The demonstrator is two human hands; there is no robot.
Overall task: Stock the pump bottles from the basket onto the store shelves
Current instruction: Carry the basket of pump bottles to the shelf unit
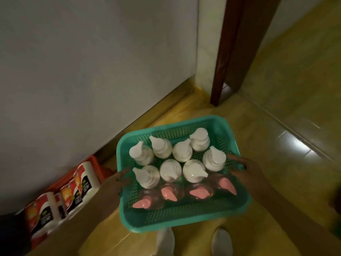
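Both hands' fingers hidden behind basket rim; blurry.

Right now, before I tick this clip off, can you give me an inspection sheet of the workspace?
Surface: yellowish tiled floor; no shelves in view.
Job's things: green basket held off the floor, with eight white-pump bottles upright at the back and four clear pink-pump bottles in the near row.
Clutter: wrapped paper rolls in red packaging along the wall, lower left.
Grippers: left hand grips the basket's left rim, right hand the right rim; fingers curled over the edges.
Cables: nothing seen.
Surroundings: grey wall, dark wooden door frame, the person's white shoes below the basket; dim light.
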